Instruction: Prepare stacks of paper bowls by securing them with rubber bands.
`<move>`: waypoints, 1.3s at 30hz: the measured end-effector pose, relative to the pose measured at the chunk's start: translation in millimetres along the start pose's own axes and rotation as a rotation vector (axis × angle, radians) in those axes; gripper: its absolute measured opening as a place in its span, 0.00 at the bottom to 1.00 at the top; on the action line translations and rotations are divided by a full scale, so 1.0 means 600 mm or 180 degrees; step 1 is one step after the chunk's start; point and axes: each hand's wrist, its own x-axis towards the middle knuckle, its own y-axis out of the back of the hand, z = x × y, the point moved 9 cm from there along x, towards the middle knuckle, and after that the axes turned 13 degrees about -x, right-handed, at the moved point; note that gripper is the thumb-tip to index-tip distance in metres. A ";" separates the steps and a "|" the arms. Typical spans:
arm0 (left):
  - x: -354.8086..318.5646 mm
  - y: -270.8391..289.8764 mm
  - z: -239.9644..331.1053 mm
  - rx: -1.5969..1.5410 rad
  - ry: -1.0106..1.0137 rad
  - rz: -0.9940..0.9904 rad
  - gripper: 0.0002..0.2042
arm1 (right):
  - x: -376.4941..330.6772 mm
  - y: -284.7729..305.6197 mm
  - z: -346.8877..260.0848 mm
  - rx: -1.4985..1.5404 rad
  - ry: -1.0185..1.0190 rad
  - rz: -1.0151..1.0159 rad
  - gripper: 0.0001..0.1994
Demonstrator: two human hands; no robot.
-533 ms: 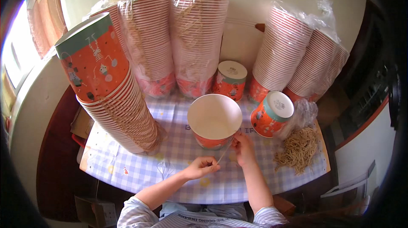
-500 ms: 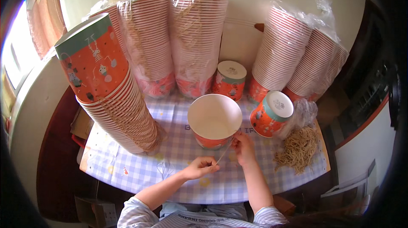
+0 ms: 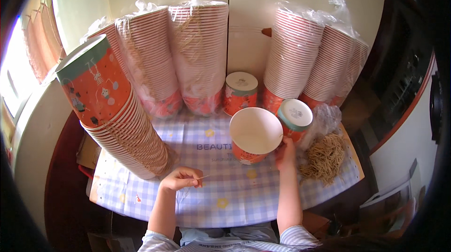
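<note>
An orange paper bucket with a white inside [image 3: 256, 132] stands on the table, its open mouth facing up. My right hand [image 3: 285, 154] is closed on its right side, with the fingertips up near the rim. My left hand [image 3: 182, 179], to the bucket's left and nearer to me, pinches a thin tan strand of string [image 3: 203, 177] that points to the right. Right of my right hand lies a tangled heap of tan strings [image 3: 325, 159]. Just behind the held bucket, an upside-down bucket with a green band [image 3: 295, 113] is partly hidden.
A tall leaning stack of buckets [image 3: 127, 125] rises at the left. Plastic-wrapped stacks [image 3: 199, 50] stand at the back, with more wrapped stacks [image 3: 296, 50] at the back right. Another upturned bucket [image 3: 241, 93] is between them. A checked cloth [image 3: 216, 202] covers the table.
The bucket has shifted right with my right hand, toward the upturned one. My left hand has moved left with the strand, away from my right hand. The whole view has shifted somewhat.
</note>
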 end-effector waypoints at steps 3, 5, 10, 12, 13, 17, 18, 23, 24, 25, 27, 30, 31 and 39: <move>0.007 0.004 0.024 0.0367 -0.0174 0.0134 0.08 | 0.019 0.030 -0.005 0.0209 0.0125 -0.0092 0.05; 0.013 0.024 0.035 0.2083 0.0004 0.0771 0.07 | 0.021 0.029 -0.017 0.0214 0.0312 -0.0452 0.05; -0.008 0.087 0.031 0.3515 0.0157 0.2048 0.07 | 0.015 0.023 -0.022 0.0125 0.0220 -0.0433 0.05; -0.012 0.099 0.035 0.3588 0.0119 0.2408 0.07 | 0.015 0.027 -0.025 0.0037 0.0229 -0.0409 0.05; -0.019 0.105 0.040 0.3580 0.0057 0.2622 0.08 | 0.015 0.030 -0.023 0.0080 0.0197 -0.0379 0.05; -0.034 0.122 0.049 0.3816 -0.0005 0.3167 0.07 | 0.014 0.030 -0.019 0.0051 0.0006 -0.0387 0.06; -0.031 0.121 0.048 0.3811 -0.0009 0.3157 0.07 | 0.015 0.037 -0.020 0.0049 0.0014 -0.0378 0.06; -0.034 0.134 0.032 0.2711 -0.0600 0.3104 0.09 | 0.003 0.028 -0.028 -0.0031 -0.0062 -0.0342 0.09; -0.035 0.140 0.024 0.2716 -0.0624 0.3107 0.09 | 0.005 0.027 -0.028 -0.0029 -0.0045 -0.0357 0.09; -0.036 0.145 0.015 0.2323 -0.0847 0.3050 0.09 | 0.007 0.024 -0.022 -0.0007 -0.0056 -0.0480 0.10; -0.036 0.150 0.008 0.1927 -0.1062 0.2985 0.09 | 0.007 0.023 -0.018 0.0013 -0.0071 -0.0603 0.10; -0.032 0.154 -0.002 0.2103 -0.0766 0.3115 0.10 | 0.003 0.017 -0.014 -0.0178 -0.0076 -0.0817 0.13; -0.026 0.152 -0.001 0.2210 -0.0766 0.3060 0.10 | 0.001 0.015 -0.015 -0.0210 -0.0056 -0.0911 0.14; -0.013 0.146 -0.008 0.2000 -0.0792 0.2854 0.14 | -0.008 0.015 -0.004 -0.0565 -0.0229 -0.0979 0.16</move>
